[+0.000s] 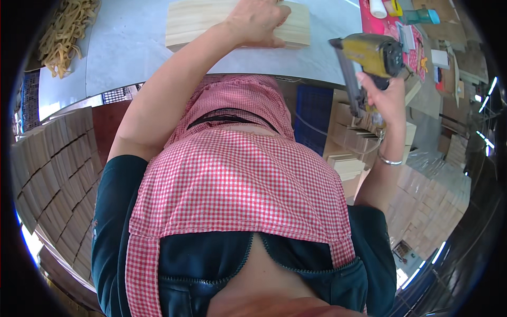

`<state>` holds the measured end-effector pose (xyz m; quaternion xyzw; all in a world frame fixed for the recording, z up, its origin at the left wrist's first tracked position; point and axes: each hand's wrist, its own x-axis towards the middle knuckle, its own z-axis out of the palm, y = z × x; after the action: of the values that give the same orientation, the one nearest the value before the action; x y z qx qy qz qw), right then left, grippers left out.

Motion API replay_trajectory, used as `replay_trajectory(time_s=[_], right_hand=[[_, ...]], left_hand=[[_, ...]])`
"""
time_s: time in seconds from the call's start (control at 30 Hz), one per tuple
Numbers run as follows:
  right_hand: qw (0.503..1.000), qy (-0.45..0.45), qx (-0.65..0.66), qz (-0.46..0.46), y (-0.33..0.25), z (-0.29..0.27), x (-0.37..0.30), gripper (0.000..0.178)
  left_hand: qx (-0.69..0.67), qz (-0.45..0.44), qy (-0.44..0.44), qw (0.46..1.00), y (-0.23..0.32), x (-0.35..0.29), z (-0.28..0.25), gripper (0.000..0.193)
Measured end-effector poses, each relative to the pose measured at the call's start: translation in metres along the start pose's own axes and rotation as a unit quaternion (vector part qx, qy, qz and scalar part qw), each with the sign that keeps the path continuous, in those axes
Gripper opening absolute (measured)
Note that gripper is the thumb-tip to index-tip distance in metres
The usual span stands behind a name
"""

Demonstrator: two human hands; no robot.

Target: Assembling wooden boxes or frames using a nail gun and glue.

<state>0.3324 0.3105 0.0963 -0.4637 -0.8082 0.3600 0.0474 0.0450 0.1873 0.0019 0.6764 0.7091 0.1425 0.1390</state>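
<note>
A pale, flat-topped rectangular wooden piece lies on the grey-white worktable at the top of the view. My left hand rests over its right half, fingers bent and pressed down on the wood. Part of those fingers is cut off by the upper edge. To the right, my right hand grips the handle of a yellow and black nail gun. The tool is held up beyond the table's front edge, apart from the wood, with its nose toward the upper left.
Tan rubber-like bands lie heaped on the table at the far left. At the upper right are a teal bottle and a pink cloth. Stacked wooden pieces stand at left, wrapped stacks at right.
</note>
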Motion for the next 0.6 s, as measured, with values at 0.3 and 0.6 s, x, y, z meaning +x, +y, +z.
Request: replay_trajectory(time_s=[0.3, 0.6], right_hand=[[0.995, -0.043, 0.011, -0.088, -0.031, 0.020, -0.011, 0.019], [0.998, -0.051, 0.030, 0.000, -0.036, 0.026, -0.018, 0.020]], left_hand=[[-0.020, -0.056, -0.041, 0.997, 0.004, 0.004, 0.008, 0.048], [-0.017, -0.044, -0.046, 0.998, 0.007, 0.002, -0.003, 0.051]])
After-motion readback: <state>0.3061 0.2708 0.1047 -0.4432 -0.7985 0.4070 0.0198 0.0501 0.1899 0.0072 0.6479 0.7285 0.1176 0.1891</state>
